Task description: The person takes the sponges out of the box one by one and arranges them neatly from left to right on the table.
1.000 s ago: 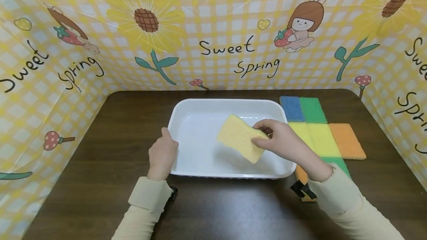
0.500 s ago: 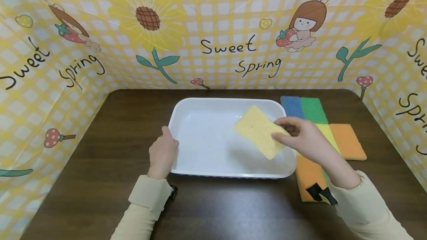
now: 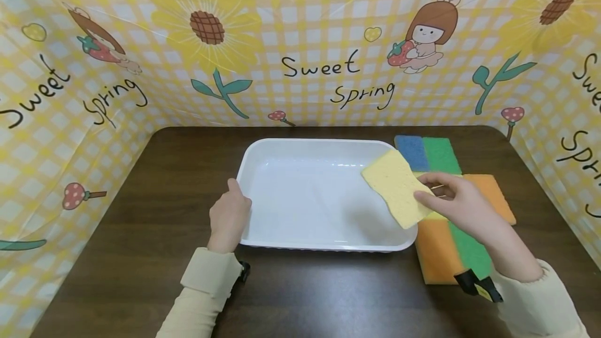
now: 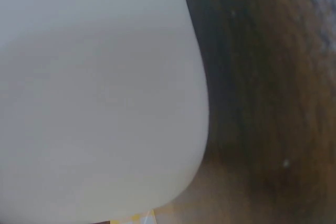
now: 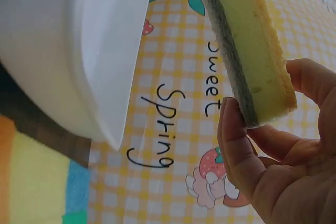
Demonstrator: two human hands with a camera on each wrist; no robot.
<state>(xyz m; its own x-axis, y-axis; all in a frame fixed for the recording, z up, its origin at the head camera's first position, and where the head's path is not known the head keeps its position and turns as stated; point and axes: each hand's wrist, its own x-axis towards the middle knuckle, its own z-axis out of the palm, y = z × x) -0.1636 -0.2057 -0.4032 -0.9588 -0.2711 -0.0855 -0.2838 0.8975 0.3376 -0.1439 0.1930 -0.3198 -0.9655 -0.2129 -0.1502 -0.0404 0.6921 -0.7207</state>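
Observation:
My right hand (image 3: 462,202) pinches a yellow scouring sponge (image 3: 394,186) by its right end, thumb on the near side. It hangs above the right rim of a white rectangular tray (image 3: 300,223) and overlaps that rim in the head view. Seen edge-on in the right wrist view, the sponge (image 5: 252,51) has a thick yellow foam body with a darker rough layer along one face. At the tray's left rim, my left hand (image 3: 229,218) grips the edge, its fingers partly hidden. The left wrist view is filled mostly by the tray's pale outer wall (image 4: 105,119).
Several coloured sponges lie flat on the table right of the tray: blue (image 3: 411,153), green (image 3: 441,154) and orange (image 3: 490,194) among them. Yellow ones are partly covered by the held sponge and hand. A checked cloth (image 3: 319,30) walls in the dark wooden table (image 3: 141,254).
My right hand has carried the yellow sponge rightward, from over the tray's middle right to its right rim. The left hand and tray stay where they were.

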